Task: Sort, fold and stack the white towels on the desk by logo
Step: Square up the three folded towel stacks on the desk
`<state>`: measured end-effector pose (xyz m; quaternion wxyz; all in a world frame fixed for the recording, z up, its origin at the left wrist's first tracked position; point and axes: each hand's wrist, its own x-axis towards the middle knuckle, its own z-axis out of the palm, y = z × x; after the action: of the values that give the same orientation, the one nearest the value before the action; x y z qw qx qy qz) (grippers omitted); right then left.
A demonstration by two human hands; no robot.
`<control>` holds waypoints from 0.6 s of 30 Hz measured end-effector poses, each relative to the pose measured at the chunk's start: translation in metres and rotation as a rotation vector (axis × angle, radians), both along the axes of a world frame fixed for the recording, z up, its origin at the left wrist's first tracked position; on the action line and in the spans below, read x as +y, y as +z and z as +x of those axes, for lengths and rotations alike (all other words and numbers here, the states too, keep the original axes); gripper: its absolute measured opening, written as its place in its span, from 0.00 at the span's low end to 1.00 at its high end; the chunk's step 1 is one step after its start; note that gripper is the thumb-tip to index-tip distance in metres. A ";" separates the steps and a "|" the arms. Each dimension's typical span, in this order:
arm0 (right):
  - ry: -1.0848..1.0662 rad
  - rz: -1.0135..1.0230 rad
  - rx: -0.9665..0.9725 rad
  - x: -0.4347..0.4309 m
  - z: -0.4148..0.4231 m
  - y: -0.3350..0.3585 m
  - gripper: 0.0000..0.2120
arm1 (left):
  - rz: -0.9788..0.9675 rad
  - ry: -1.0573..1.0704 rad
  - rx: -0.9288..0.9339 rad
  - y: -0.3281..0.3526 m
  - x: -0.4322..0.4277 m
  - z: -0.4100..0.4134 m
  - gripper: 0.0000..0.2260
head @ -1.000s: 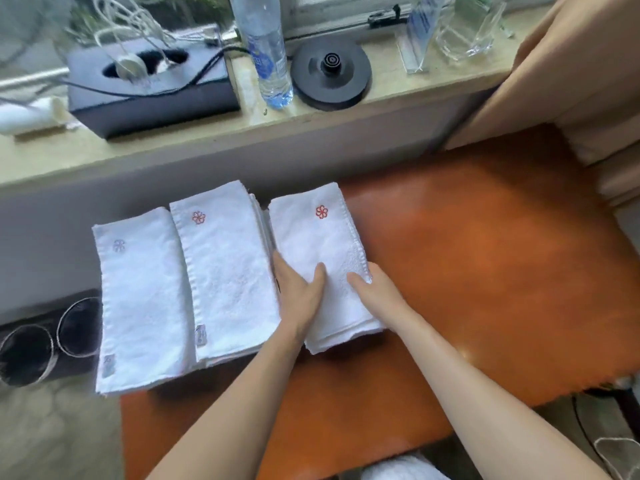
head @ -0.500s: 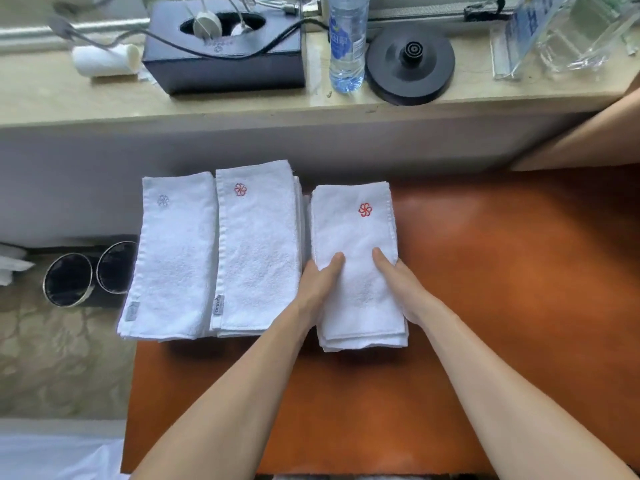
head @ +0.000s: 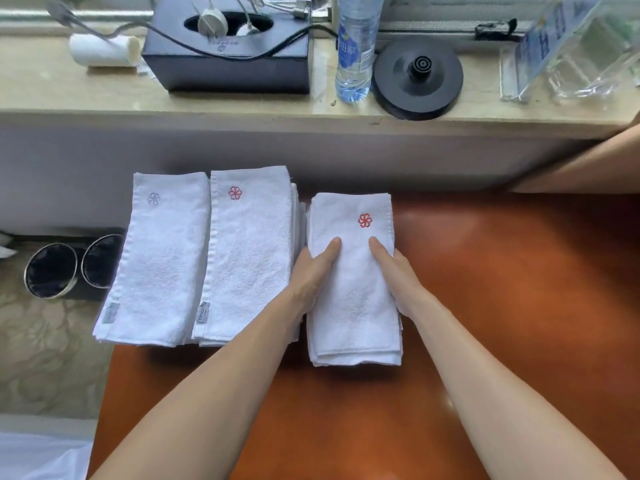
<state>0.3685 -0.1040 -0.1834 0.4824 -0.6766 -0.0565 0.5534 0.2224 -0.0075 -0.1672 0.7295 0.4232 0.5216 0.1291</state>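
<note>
The orange-brown desk [head: 502, 306] is running out of view at the bottom and right, and its far left part is lying hidden under towels. Behind it the stone ledge [head: 69, 91] is being cut off at the top, so the water bottle [head: 353, 64] is showing without its cap and the clear holder [head: 571, 57] only in part.

Three folded white stacks are sitting side by side on the desk's far left. The left stack [head: 159, 258] and the middle stack [head: 249, 254] are touching along their long edges. Only layered edges are peeking out, so the towels in each are hard to count. The right stack [head: 353, 306] is sitting just beside the middle one, a little nearer the person, with several layers showing at its near end.

The left hand [head: 311, 271] and the right hand [head: 398, 271] are lying flat on the right stack, fingers straight and together, one along each long side; the thumbs cannot be made out.

A red flower logo [head: 364, 220] is showing just beyond the fingertips. A second red logo [head: 235, 193] is sitting on the middle stack, and a pale greyish logo [head: 153, 198], faint, on the left. A small tag [head: 203, 311] is too blurred to read.
</note>
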 end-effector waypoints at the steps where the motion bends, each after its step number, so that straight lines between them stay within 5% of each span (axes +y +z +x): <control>1: -0.003 -0.011 -0.003 0.005 -0.001 -0.001 0.22 | 0.005 -0.001 -0.004 -0.002 0.002 0.002 0.18; 5: -0.017 -0.023 -0.023 0.007 -0.004 0.002 0.15 | -0.003 -0.058 0.003 -0.006 0.001 0.003 0.18; 18: -0.044 -0.061 -0.138 0.042 0.016 0.001 0.24 | 0.035 -0.012 0.060 -0.011 0.042 0.029 0.16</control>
<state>0.3848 -0.0617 -0.1820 0.4686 -0.7286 -0.0578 0.4963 0.2515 0.0350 -0.1779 0.7066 0.4429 0.5384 0.1209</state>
